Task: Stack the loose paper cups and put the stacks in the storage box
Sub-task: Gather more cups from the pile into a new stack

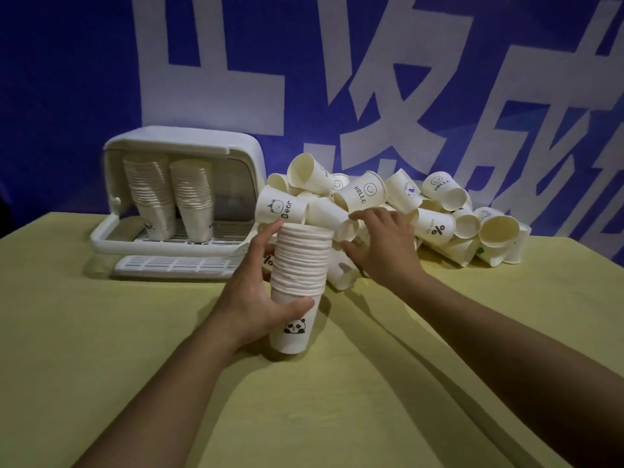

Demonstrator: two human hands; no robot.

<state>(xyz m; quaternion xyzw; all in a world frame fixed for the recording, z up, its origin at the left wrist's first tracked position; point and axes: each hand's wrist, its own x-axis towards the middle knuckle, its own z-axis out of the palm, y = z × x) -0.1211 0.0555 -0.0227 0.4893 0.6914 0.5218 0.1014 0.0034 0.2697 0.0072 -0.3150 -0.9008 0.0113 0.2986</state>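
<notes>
1. Two stacks of paper cups (pixel 170 197) already stand upright inside the white storage box (pixel 182 143) at ten o'clock, its lid raised and a slatted tray (pixel 172 265) pulled out in front.
2. Your left hand (pixel 251 292) wraps around a tall cup stack (pixel 299 285) at centre, thumb across the front; the bottom cup bears a panda print and many rolled rims crowd the top.
3. Your right hand (pixel 381 244), fingers spread and slightly curled, reaches onto the loose cup pile (pixel 398 211) at one o'clock; I cannot tell whether it has hold of a cup.
4. The pile's cups are cream-white, lying tipped every way, printed "HELLO", "Bear" and "%".
5. All sits on a yellow-green tablecloth (pixel 101 366).
</notes>
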